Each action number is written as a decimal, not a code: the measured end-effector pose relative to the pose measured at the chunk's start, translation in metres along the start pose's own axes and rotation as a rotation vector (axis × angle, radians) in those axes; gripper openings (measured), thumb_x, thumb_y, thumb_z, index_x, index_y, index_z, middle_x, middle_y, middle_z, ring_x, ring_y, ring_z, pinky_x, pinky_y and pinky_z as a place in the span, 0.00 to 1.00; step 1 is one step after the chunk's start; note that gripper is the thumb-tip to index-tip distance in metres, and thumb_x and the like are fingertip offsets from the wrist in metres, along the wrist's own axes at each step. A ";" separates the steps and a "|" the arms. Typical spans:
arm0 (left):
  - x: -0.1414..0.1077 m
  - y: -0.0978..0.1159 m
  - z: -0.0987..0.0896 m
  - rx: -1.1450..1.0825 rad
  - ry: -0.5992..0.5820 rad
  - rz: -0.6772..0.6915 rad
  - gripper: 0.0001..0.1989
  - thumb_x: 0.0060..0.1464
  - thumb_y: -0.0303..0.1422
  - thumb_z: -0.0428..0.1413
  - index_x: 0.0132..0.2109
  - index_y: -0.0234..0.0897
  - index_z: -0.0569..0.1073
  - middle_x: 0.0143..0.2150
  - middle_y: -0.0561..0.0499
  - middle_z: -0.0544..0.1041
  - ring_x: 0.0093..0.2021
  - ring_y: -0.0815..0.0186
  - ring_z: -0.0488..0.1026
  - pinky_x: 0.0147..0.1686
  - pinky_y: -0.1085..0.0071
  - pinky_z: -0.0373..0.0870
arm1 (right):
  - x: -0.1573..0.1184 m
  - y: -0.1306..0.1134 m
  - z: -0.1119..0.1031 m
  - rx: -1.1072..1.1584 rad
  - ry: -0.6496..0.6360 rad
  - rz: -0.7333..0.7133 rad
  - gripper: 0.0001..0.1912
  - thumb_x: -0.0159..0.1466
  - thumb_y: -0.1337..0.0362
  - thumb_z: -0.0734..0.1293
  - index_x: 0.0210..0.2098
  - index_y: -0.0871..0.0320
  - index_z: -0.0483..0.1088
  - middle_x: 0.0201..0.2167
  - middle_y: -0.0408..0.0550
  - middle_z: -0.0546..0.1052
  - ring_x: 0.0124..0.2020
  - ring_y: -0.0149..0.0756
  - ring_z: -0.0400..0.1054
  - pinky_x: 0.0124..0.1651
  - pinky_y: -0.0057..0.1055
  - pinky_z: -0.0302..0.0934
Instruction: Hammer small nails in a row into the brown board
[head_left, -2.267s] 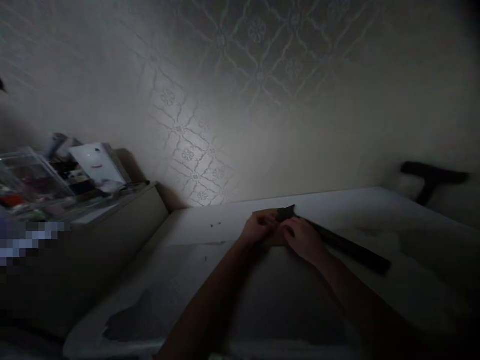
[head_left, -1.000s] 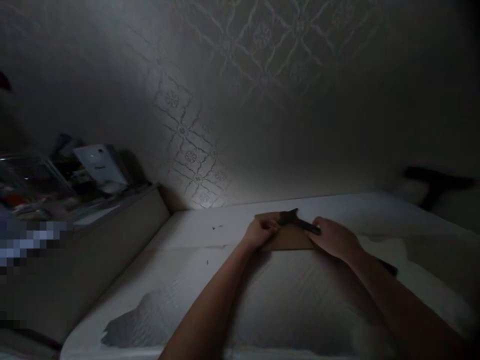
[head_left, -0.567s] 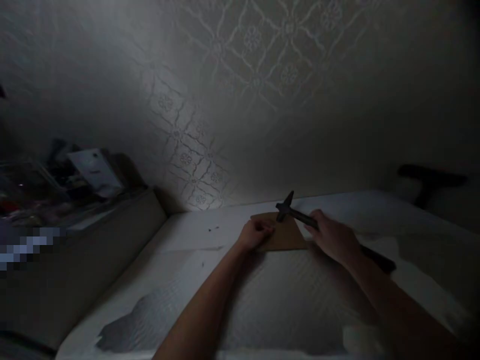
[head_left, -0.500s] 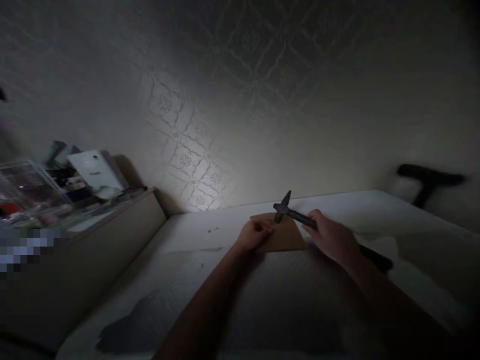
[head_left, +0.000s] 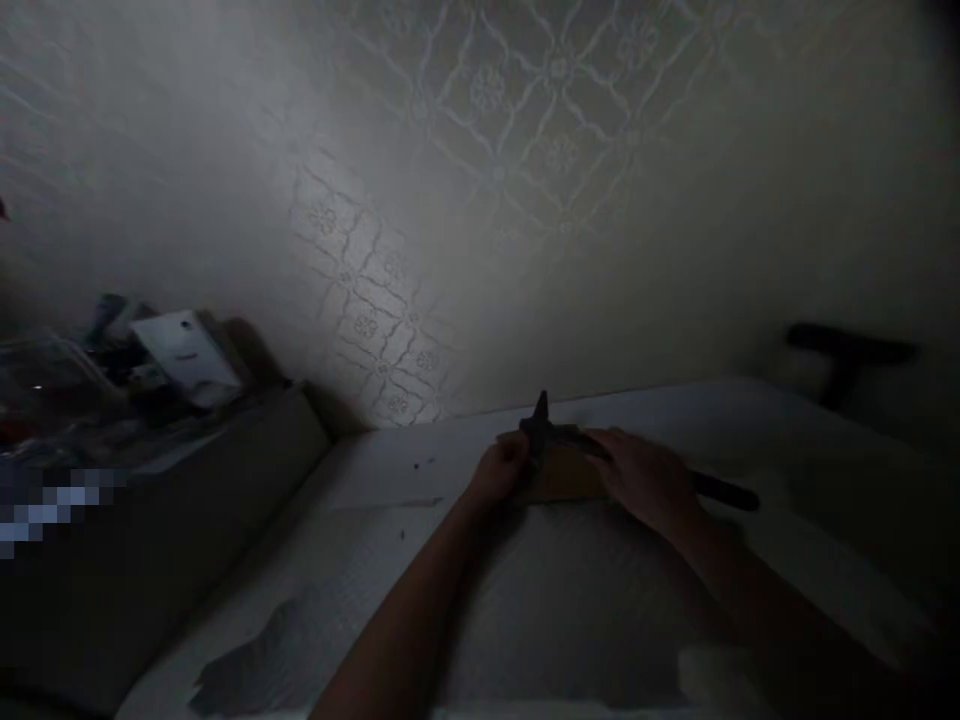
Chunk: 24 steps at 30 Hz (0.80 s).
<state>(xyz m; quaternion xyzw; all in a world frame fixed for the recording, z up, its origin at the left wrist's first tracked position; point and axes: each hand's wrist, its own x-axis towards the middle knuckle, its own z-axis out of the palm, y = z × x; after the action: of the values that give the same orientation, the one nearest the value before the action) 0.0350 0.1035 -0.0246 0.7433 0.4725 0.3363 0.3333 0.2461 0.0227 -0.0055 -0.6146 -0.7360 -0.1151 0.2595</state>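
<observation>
A tan board (head_left: pixel 566 474) lies on the white work surface near the wall. At its left part is my left hand (head_left: pixel 501 468), its fingers closed in a pinch; whatever they hold is too small and dark to make out. My right hand (head_left: pixel 646 480) is wrapped round the handle of a dark hammer (head_left: pixel 726 491). The hammer's head is right beside the fingertips of my left hand, over the board, with its pointed end upward. The dim light hides whether the head touches anything.
On the left, a cabinet (head_left: pixel 247 480) carries a white box (head_left: pixel 187 355) and a clear plastic case (head_left: pixel 56 375). A dark T-shaped object (head_left: pixel 847 350) stands at the right. Small dark bits and a grey patch lie on the surface, left of my hands.
The hammer and my right hand have moved left and the hammer head has come down closer to my left hand's fingers. My left hand stays at the board. The picture is darker.
</observation>
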 end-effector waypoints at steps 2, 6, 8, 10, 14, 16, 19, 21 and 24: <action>0.000 0.001 0.000 0.002 -0.018 -0.008 0.11 0.55 0.34 0.50 0.34 0.33 0.75 0.35 0.48 0.77 0.38 0.62 0.72 0.42 0.69 0.67 | 0.000 0.001 0.000 0.001 0.008 0.005 0.17 0.66 0.61 0.57 0.52 0.52 0.66 0.44 0.46 0.76 0.40 0.37 0.71 0.37 0.31 0.59; -0.001 0.003 0.000 0.000 -0.005 -0.020 0.12 0.56 0.34 0.50 0.34 0.32 0.74 0.35 0.47 0.77 0.38 0.63 0.73 0.42 0.69 0.67 | 0.000 0.003 0.001 -0.004 -0.017 -0.010 0.16 0.66 0.61 0.58 0.52 0.52 0.67 0.42 0.46 0.76 0.38 0.37 0.71 0.34 0.30 0.58; -0.002 0.004 0.000 -0.009 -0.019 -0.022 0.12 0.56 0.34 0.49 0.33 0.32 0.74 0.35 0.47 0.77 0.38 0.63 0.73 0.42 0.69 0.67 | 0.000 0.004 0.002 0.001 0.008 -0.006 0.17 0.66 0.61 0.58 0.52 0.51 0.68 0.42 0.47 0.76 0.38 0.37 0.71 0.34 0.31 0.59; -0.002 0.004 0.000 -0.022 -0.031 -0.025 0.12 0.56 0.34 0.49 0.33 0.32 0.75 0.35 0.48 0.78 0.38 0.64 0.73 0.42 0.70 0.67 | 0.000 0.004 0.002 0.006 0.037 0.000 0.17 0.65 0.61 0.58 0.52 0.50 0.67 0.42 0.46 0.76 0.38 0.37 0.71 0.34 0.31 0.59; -0.003 0.005 0.000 -0.003 0.018 -0.032 0.10 0.54 0.33 0.50 0.35 0.33 0.75 0.37 0.48 0.77 0.39 0.63 0.73 0.42 0.70 0.67 | 0.000 0.004 0.002 -0.001 0.013 -0.021 0.17 0.65 0.61 0.58 0.52 0.50 0.68 0.42 0.46 0.76 0.38 0.37 0.71 0.34 0.30 0.60; -0.003 0.005 0.000 0.014 0.036 -0.027 0.10 0.54 0.33 0.51 0.35 0.33 0.75 0.36 0.48 0.77 0.39 0.63 0.72 0.42 0.70 0.67 | 0.000 0.004 0.002 -0.001 0.001 -0.026 0.17 0.65 0.61 0.58 0.52 0.50 0.68 0.42 0.47 0.76 0.38 0.37 0.71 0.35 0.30 0.60; -0.002 0.003 0.000 -0.004 -0.012 -0.031 0.12 0.54 0.35 0.50 0.33 0.33 0.75 0.35 0.48 0.77 0.38 0.63 0.73 0.42 0.70 0.67 | 0.000 0.004 0.001 0.003 0.031 -0.014 0.17 0.66 0.60 0.58 0.53 0.49 0.67 0.42 0.46 0.76 0.38 0.36 0.71 0.35 0.30 0.60; -0.001 0.002 0.000 -0.023 -0.014 -0.037 0.12 0.54 0.35 0.50 0.33 0.33 0.75 0.34 0.48 0.77 0.39 0.62 0.73 0.42 0.70 0.67 | 0.000 0.003 0.001 -0.002 0.033 -0.011 0.17 0.66 0.60 0.57 0.53 0.49 0.67 0.43 0.46 0.76 0.38 0.36 0.71 0.35 0.30 0.60; -0.001 0.000 0.001 -0.049 0.033 -0.020 0.10 0.53 0.34 0.51 0.33 0.34 0.75 0.35 0.48 0.77 0.40 0.63 0.72 0.43 0.70 0.67 | -0.001 0.003 -0.001 -0.021 -0.003 -0.014 0.17 0.66 0.60 0.57 0.52 0.51 0.67 0.42 0.46 0.76 0.38 0.37 0.71 0.34 0.30 0.59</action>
<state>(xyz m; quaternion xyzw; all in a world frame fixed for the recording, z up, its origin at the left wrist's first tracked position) 0.0359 0.1026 -0.0253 0.7245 0.4770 0.3565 0.3470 0.2489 0.0223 -0.0057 -0.6122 -0.7396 -0.1235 0.2510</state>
